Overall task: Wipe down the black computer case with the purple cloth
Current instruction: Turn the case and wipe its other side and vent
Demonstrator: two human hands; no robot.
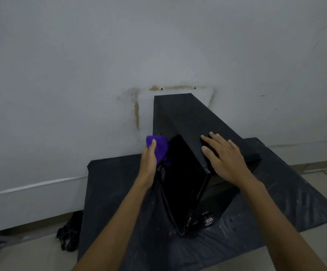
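Observation:
The black computer case (188, 122) stands upright on a black plastic sheet (119, 182), its far end close to the wall. My left hand (149, 159) grips the bunched purple cloth (159, 147) and holds it against the upper part of the case's glossy left side panel. My right hand (223, 155) lies flat on the near end of the case's matte top, fingers spread and straight. The lower front corner of the case shows between my forearms.
A grey-white wall (80, 75) with brownish stains rises right behind the case. A crumpled black bag (70, 231) lies on the tiled floor at the sheet's left edge. Pale floor tiles (325, 241) show to the right of the sheet.

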